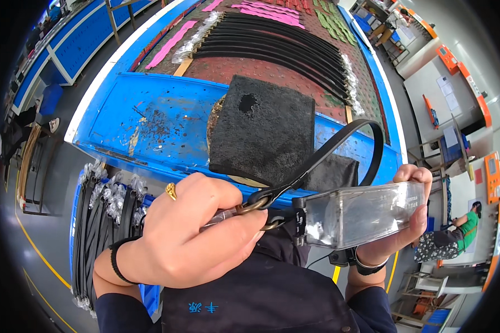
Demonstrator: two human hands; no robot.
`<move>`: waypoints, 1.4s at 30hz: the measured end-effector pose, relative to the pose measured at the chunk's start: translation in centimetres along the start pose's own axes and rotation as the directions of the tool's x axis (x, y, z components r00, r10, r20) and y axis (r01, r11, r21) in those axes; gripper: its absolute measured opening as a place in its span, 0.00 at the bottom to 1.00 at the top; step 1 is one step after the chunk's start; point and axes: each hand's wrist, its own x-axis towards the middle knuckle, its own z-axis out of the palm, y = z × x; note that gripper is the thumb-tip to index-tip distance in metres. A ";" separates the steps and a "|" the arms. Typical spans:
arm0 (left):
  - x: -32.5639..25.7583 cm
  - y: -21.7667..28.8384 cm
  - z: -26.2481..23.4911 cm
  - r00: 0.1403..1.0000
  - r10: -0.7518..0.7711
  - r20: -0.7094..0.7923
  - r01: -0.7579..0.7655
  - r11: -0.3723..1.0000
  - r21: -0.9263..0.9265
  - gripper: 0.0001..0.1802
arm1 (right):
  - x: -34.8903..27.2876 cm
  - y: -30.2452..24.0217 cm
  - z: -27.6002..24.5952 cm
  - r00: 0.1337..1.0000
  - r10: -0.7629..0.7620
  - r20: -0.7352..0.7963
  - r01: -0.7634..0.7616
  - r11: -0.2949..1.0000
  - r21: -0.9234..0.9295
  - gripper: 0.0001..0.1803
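- Here's the left hand (189, 233), a gold ring (171, 192) on one finger, fingers curled in and grasping the brass-coloured hardware (254, 206) at one end of a black strap (339, 140).
- That strap rises in a big loop over the front of the blue table (166, 116), bending down behind the clear box (361, 213).
- And the right hand (397, 238)! It grips the far end of that box, fingers behind and thumb in front, holding it tilted just before the table's near edge.
- The box's black fitting (300, 222) sits right beside the hardware; whether they touch, I can't tell.
- Beyond, a dark cloth (269, 125) lies on the table, with a row of black straps (266, 41) behind it, ends in clear plastic (197, 39).
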 end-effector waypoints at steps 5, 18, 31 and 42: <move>0.0 0.0 -0.2 0.998 0.051 0.024 -0.052 0.998 0.043 0.14 | -0.1 0.2 -0.1 0.996 0.007 0.086 -0.007 1.000 -0.005 0.28; -0.8 -0.8 -0.6 0.999 -0.047 0.001 0.046 0.998 0.035 0.15 | 0.9 -0.3 -2.7 1.000 0.018 -0.002 -0.016 0.909 0.416 0.22; -4.7 -4.0 -2.4 0.613 -0.772 -0.169 0.358 0.463 -0.811 0.07 | 2.5 7.0 0.1 0.927 0.353 0.124 -0.375 0.872 0.316 0.17; -5.9 -3.8 0.0 0.721 -0.614 -0.319 0.454 0.768 -0.452 0.09 | 1.4 8.0 -4.2 0.915 0.006 0.404 0.298 0.665 -0.685 0.20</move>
